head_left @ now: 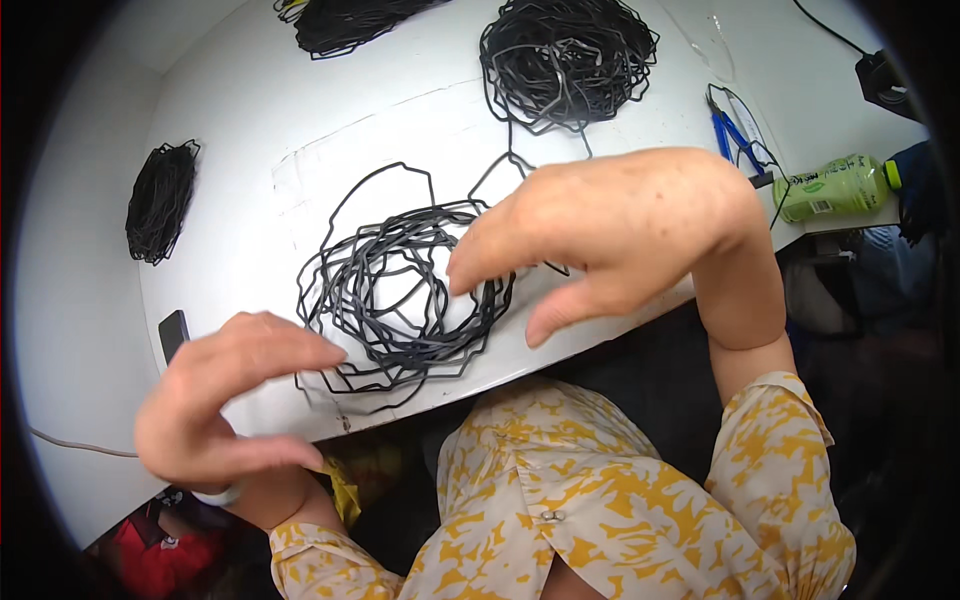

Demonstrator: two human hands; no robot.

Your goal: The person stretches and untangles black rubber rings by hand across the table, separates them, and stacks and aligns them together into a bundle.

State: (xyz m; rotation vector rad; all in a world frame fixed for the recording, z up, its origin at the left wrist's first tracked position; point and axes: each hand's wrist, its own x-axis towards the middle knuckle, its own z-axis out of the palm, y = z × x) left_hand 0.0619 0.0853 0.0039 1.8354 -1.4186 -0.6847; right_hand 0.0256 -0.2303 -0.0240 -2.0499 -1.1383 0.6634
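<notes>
I see my right hand (pixel 610 235) open, fingers spread and curled, holding nothing, hovering over the right edge of the tangled heap of black wire loops (pixel 400 290) on the white table (pixel 250 110). My left hand (pixel 225 395), also open and empty, sits at the heap's lower left. The heap lies between them, the right fingertips closer.

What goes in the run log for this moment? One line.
left hand: open, beside black gasket tangle | right hand: open, above tangle | white table
</notes>
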